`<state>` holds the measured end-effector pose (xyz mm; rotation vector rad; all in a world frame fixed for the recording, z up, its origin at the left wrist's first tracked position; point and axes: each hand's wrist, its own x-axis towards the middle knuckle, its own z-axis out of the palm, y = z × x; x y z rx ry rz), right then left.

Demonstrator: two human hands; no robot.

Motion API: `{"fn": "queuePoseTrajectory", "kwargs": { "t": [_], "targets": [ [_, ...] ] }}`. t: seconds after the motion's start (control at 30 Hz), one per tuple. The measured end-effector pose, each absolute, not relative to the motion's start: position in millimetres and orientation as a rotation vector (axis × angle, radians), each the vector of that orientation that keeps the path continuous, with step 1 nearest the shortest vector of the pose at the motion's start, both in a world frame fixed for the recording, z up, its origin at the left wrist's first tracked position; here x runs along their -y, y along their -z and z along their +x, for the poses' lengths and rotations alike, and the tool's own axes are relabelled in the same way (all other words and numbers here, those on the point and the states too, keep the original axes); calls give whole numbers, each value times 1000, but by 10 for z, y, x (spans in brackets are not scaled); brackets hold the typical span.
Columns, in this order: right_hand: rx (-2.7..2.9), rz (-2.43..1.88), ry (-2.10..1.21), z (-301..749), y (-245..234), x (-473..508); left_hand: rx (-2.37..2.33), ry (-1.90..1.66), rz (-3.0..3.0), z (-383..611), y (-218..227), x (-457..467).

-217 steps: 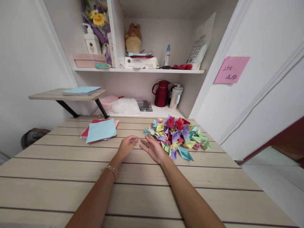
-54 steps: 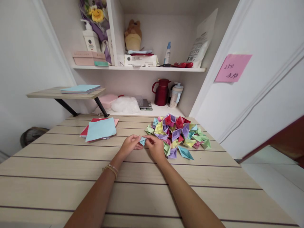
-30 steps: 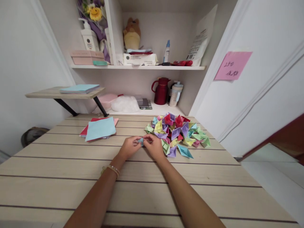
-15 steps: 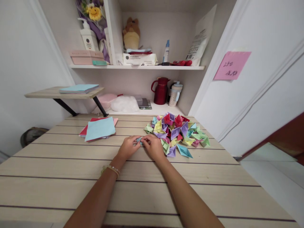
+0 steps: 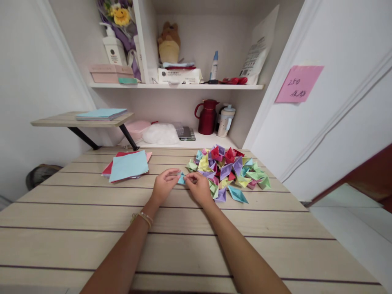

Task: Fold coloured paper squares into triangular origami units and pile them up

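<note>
A small light-blue folded paper piece (image 5: 181,178) sits between my two hands over the wooden table (image 5: 76,228). My left hand (image 5: 163,185) pinches its left end with fingers closed. On its right end, my right hand (image 5: 199,188) holds it in a pinch too. Just right of my right hand lies a pile of folded paper boats (image 5: 229,170) in red, purple, yellow, green and blue. A stack of flat coloured paper sheets (image 5: 128,165), light blue on top, lies to the left.
A small raised shelf (image 5: 80,121) with more paper stands at the back left. Behind the table a white ledge holds a red jug (image 5: 207,116), a cup (image 5: 226,121) and a plastic bag (image 5: 161,134). A white wall with a pink note (image 5: 297,83) runs along the right.
Both hands started flat and empty on the table, then took up the light-blue folded piece. In the last second they have kept working it in place, fingers shifting slightly.
</note>
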<state>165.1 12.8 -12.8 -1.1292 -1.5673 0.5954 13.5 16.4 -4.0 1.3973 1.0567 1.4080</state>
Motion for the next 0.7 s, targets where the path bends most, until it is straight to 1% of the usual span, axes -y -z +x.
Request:
{"fn": "queuePoseTrajectory", "kwargs": {
  "t": [0.1, 0.2, 0.37, 0.57, 0.7],
  "targets": [
    [1454, -1075, -725, 1660, 151, -165, -979, -1334, 1209, 108, 26, -191],
    [1425, -1053, -784, 1665, 164, -179, -924, -1211, 1091, 94, 32, -189],
    [1496, -1029, -801, 1653, 168, -156, -910, -1174, 1106, 109, 50, -175],
    [1625, -996, -758, 1551, 135, -75, -1072, -1290, 1264, 101, 62, -210],
    [1558, -956, -868, 1501, 120, -30, -1133, -1405, 1269, 85, 58, -218]
  ]
}}
